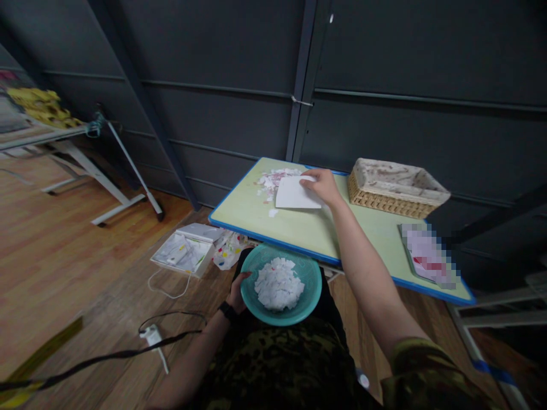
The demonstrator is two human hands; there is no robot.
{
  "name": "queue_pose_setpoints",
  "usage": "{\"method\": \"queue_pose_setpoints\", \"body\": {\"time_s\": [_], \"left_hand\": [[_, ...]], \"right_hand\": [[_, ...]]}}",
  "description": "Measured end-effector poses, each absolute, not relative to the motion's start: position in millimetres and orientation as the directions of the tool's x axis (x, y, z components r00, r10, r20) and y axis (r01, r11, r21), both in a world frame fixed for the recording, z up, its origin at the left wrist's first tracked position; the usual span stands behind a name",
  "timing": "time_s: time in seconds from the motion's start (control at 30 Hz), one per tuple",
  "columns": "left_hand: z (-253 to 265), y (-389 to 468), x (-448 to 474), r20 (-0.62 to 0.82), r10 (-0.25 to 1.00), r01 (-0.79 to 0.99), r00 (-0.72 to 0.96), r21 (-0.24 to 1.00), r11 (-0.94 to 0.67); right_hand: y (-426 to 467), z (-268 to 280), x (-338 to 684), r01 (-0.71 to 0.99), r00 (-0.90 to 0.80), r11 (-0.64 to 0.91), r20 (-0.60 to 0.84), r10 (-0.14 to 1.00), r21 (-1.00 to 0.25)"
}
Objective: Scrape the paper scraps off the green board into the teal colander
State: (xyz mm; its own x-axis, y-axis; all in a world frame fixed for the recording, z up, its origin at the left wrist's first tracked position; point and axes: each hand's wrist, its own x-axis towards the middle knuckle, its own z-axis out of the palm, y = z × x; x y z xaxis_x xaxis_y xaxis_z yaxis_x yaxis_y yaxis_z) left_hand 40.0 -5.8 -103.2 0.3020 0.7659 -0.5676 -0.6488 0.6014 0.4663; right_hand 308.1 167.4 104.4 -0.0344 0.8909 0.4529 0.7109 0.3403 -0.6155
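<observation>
My left hand (239,292) grips the left rim of a teal plastic basin (314,285), which rests over my lap just below the table edge. White torn paper pieces (278,285) are heaped inside it. Over the table, my right hand (319,185) pinches the upper right side of a white card (298,192), thumb on top. The card stands between my hand and a scatter of paper scraps (271,180), some pinkish, which it partly covers. One small scrap (273,213) lies apart, nearer the front edge.
The pale green table (239,208) has a blue edge. A cloth-lined wicker basket (393,199) and a blurred-out tray (427,256) stand at its right. On the floor are an open white box (183,253), a plastic bag (228,250), a power strip (151,337) and cables.
</observation>
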Motion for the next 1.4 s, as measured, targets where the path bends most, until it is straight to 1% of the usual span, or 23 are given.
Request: {"method": "queue_pose_setpoints", "body": {"time_s": [0.17, 0.33, 0.53, 0.67, 0.77, 0.9, 1.0, 1.07, 1.13, 1.3, 1.4], "left_hand": [[-105, -6, 40, -0.562, 0.768, -0.658, 0.307, 0.457, 0.598], [-109, -5, 38, -0.573, 0.760, -0.652, 0.308, 0.455, 0.607], [-107, -5, 39, -0.561, 0.765, -0.668, 0.318, 0.439, 0.600], [-103, -5, 40, -0.572, 0.766, -0.663, 0.294, 0.454, 0.594], [-103, -6, 40, -0.571, 0.771, -0.653, 0.281, 0.475, 0.590], [-106, -6, 40, -0.561, 0.776, -0.648, 0.290, 0.481, 0.590], [-107, -6, 39, -0.559, 0.772, -0.656, 0.303, 0.465, 0.595], [-108, -5, 39, -0.562, 0.765, -0.659, 0.315, 0.451, 0.603], [-109, -5, 39, -0.566, 0.759, -0.659, 0.321, 0.442, 0.608], [-108, -6, 38, -0.565, 0.766, -0.653, 0.307, 0.461, 0.601], [-107, -6, 38, -0.566, 0.771, -0.643, 0.290, 0.482, 0.596]], "right_hand": [[168, 102, 308, 0.741, -0.048, 0.334, 0.450, 0.892, -0.583], [167, 101, 305, 0.718, -0.048, 0.360, 0.473, 0.880, -0.596], [168, 100, 306, 0.730, -0.096, 0.372, 0.453, 0.886, -0.574], [170, 100, 307, 0.716, -0.072, 0.367, 0.460, 0.885, -0.593], [170, 99, 306, 0.689, -0.087, 0.386, 0.459, 0.884, -0.614], [170, 99, 305, 0.674, -0.154, 0.379, 0.381, 0.912, -0.634], [169, 104, 311, 0.648, -0.171, 0.331, 0.293, 0.941, -0.686], [168, 106, 317, 0.629, -0.160, 0.284, 0.237, 0.958, -0.724], [168, 107, 324, 0.615, -0.132, 0.248, 0.212, 0.968, -0.749], [172, 105, 336, 0.609, 0.004, 0.225, 0.287, 0.958, -0.760], [174, 104, 337, 0.588, 0.057, 0.202, 0.289, 0.956, -0.784]]}}
